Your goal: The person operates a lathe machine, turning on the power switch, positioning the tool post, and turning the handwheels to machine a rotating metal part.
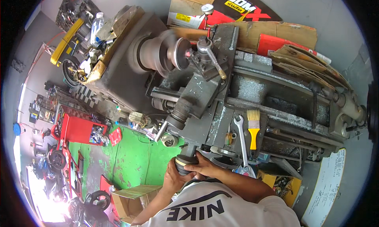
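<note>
1. The dark round handwheel, with its pale ring, sits at the front of the lathe, close against your shirt and below the cross-slide handle.
2. Judging by its look, it is stiff, solid metal, fixed to a shaft, so you carry none of its weight; expect some drag when it turns. It does not look fragile, but oil could make the rim slick.
3. The outer rim looks the best place to take hold, one hand on each side, clear of the shaft.
4. Your left hand wraps the wheel's left side, its fingers curled closed on the rim; the undersides are hidden.
5. Your right hand comes in from the right, thumb laid across the wheel, its fingers closed on it too, though their tips are partly hidden.
6. Both elbows are bent, wrists near your body, with the right forearm slanting across your shirt.
7. Beyond, the chuck is blurred, apparently spinning; both hands are well apart from it.
</note>
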A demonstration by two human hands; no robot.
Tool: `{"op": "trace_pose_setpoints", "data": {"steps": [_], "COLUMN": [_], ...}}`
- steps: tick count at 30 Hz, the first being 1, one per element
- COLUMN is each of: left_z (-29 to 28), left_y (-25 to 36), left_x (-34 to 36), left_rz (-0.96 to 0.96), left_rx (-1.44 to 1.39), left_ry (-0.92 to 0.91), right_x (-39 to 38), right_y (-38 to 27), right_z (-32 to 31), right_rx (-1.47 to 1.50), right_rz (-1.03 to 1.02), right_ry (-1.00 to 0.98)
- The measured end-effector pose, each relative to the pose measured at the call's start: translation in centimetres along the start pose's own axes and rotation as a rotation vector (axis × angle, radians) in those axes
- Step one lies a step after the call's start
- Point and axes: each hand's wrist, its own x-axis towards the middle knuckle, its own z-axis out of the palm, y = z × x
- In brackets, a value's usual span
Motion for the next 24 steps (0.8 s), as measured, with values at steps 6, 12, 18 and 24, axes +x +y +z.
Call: {"op": "trace_pose_setpoints", "data": {"steps": [6, 12, 18, 24], "left_z": [-0.4, -0.8, 0.1, 0.0], "left_y": [-2.1, -2.1, -0.1, 0.0], "left_x": [0.7, 0.7, 0.1, 0.5], "left_rz": [-0.016, 0.015, 0.163, 0.086], "left_rx": [-0.15, -0.258, 0.026, -0.064], "left_ry": [-0.129, -0.138, 0.055, -0.013], "right_x": [0.7, -0.4, -0.4, 0.1], "right_y": [1.9, 0.1, -0.1, 0.7], "right_z": [-0.8, -0.5, -0.3, -0.2], "right_rx": [0.213, 0.259, 0.086, -0.048], "right_rz": [-0.151, -0.14, -0.036, -0.152], "right_ry": [-0.149, -0.164, -0.076, -0.009]}}
